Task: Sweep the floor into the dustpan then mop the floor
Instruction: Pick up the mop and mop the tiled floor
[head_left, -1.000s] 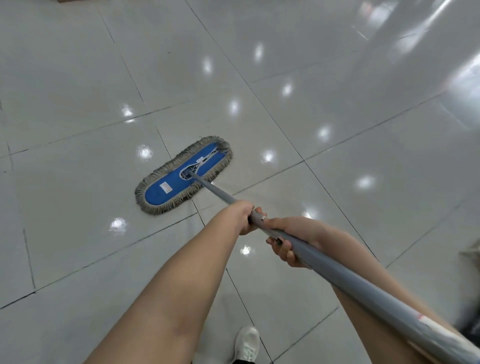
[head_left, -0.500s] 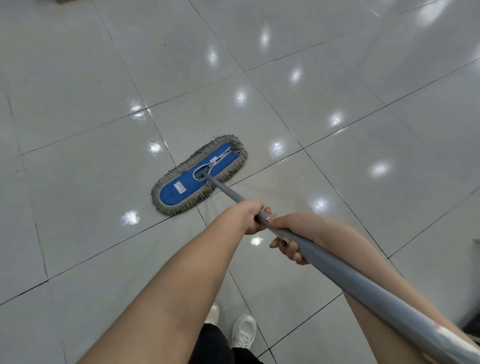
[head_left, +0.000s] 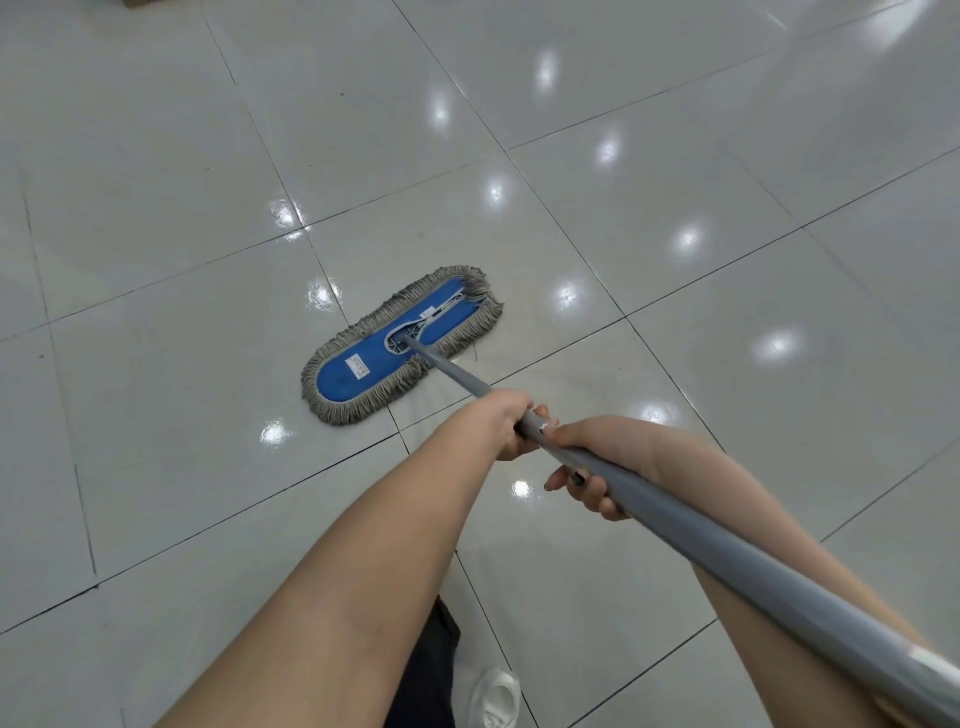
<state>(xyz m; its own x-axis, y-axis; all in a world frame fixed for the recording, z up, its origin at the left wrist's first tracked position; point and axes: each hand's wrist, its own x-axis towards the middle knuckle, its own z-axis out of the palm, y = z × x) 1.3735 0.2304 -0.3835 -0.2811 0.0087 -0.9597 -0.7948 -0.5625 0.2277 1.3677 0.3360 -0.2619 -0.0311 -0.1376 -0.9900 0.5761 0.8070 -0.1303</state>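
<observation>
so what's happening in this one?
A person is mopping a glossy tiled floor. Both hands grip the grey mop handle: the left hand further down the pole, the right hand just behind it. The blue mop head with its grey fringe lies flat on the tiles ahead of them. A white shoe shows at the bottom edge. No broom or dustpan is in view.

Left hand (head_left: 498, 422) ahead of right hand (head_left: 613, 439), both apparently gripping handle (head_left: 727, 564).
</observation>
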